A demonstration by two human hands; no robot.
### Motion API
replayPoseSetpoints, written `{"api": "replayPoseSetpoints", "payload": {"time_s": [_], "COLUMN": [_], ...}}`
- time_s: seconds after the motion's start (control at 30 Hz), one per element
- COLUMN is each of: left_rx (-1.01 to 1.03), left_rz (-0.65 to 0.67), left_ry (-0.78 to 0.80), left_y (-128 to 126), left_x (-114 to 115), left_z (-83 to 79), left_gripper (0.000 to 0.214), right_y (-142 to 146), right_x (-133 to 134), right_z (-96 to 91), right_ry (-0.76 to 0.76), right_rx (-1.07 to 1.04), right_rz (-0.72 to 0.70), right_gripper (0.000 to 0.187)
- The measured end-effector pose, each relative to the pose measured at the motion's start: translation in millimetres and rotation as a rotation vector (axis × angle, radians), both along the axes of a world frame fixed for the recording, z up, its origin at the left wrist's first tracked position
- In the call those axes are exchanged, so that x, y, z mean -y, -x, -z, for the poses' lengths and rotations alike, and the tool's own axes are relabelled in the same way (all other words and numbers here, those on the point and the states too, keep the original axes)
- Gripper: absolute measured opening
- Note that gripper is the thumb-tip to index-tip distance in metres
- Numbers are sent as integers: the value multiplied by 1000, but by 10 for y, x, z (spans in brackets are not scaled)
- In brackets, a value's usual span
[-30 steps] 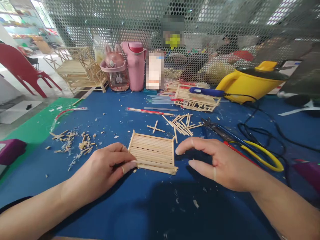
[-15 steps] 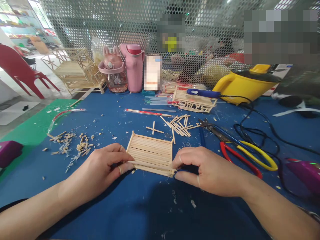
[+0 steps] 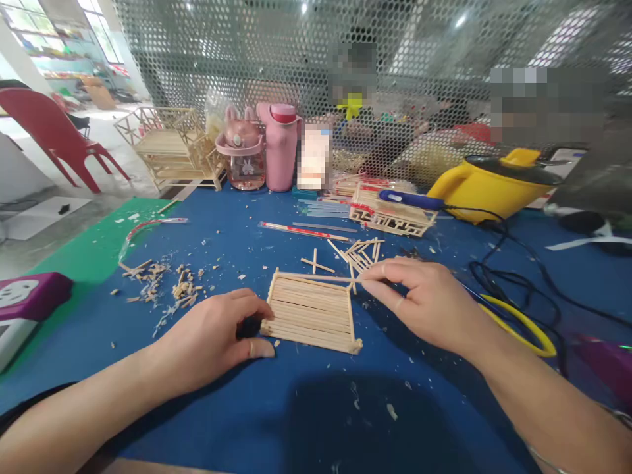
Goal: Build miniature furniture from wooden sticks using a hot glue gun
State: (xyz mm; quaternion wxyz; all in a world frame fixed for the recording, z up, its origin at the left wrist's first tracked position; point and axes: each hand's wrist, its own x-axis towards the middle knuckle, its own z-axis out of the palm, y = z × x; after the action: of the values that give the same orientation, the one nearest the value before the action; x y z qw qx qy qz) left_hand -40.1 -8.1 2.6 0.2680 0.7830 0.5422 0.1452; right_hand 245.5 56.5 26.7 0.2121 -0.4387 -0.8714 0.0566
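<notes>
A panel of wooden sticks (image 3: 311, 306), laid side by side with raised edge sticks, lies flat on the blue table. My left hand (image 3: 230, 326) is at its left end, fingertips touching the edge and the thumb apart on the table. In a pinch between thumb and fingers, my right hand (image 3: 409, 289) holds a thin wooden stick (image 3: 320, 277) by its right end. That stick runs along the panel's far edge; whether it rests on the corners I cannot tell. Two crossed sticks (image 3: 316, 262) and a loose pile of short sticks (image 3: 363, 253) lie just beyond.
Wood scraps (image 3: 185, 286) lie left. A yellow-handled tool (image 3: 523, 329) is partly hidden by my right arm. Behind stand a pink bottle (image 3: 281, 148), a yellow pot (image 3: 486, 187), a blue glue gun (image 3: 409, 199) on a stick model (image 3: 390, 220), and a mesh screen (image 3: 237, 52).
A stick lying along the panel's near edge has gone to the far edge, held by my right hand. My left thumb and fingers have spread apart. The view has shifted slightly.
</notes>
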Motion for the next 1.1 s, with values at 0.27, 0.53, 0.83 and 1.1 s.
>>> {"api": "replayPoseSetpoints", "payload": {"time_s": [0.27,0.53,0.83,1.1], "left_rx": [-84,33,99,96], "left_rz": [-135,-73,-50,-56], "left_ry": [-84,-33,-173,-204], "left_y": [54,-78,-94,-85], "left_x": [-476,-697,-660,-615], "left_z": [-149,33,123,151], "left_gripper": [46,32,26,26], "right_y": [51,82,122,122], "right_x": [138,111,110,32], "right_z": [207,321,310,353], "right_ry": [30,-26,-72,61], "right_rx": [-4,-34,-135,-204], "right_rz": [92,159,219,291], "right_gripper": [17,17,11,8]}}
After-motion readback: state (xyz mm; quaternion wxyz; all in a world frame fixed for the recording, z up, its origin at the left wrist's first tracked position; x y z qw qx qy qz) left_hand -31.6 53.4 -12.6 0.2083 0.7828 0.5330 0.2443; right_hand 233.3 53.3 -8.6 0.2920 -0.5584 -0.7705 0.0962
